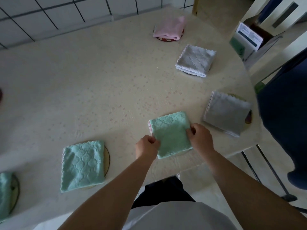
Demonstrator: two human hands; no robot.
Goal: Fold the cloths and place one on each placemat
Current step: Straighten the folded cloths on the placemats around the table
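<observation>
A folded green cloth [170, 134] lies near the table's front edge, over a round placemat whose rim [183, 153] barely shows. My left hand [147, 146] pinches its left edge. My right hand [200, 136] pinches its right edge. Another folded green cloth [82, 164] rests on a round placemat [107, 161] at the front left. A third green cloth [5, 193] sits at the far left edge on a dark-rimmed mat [16, 190]. Two folded grey cloths [196, 59] [226, 113] and a pink cloth [170, 27] each cover a mat to the right and back.
The table [83, 80] has a pale flowered covering. A tiled wall [49, 14] runs along the back. A person in dark blue clothing [282, 113] stands at the right by a chair frame [265, 171]. A box with papers [249, 37] sits beyond the table's right corner.
</observation>
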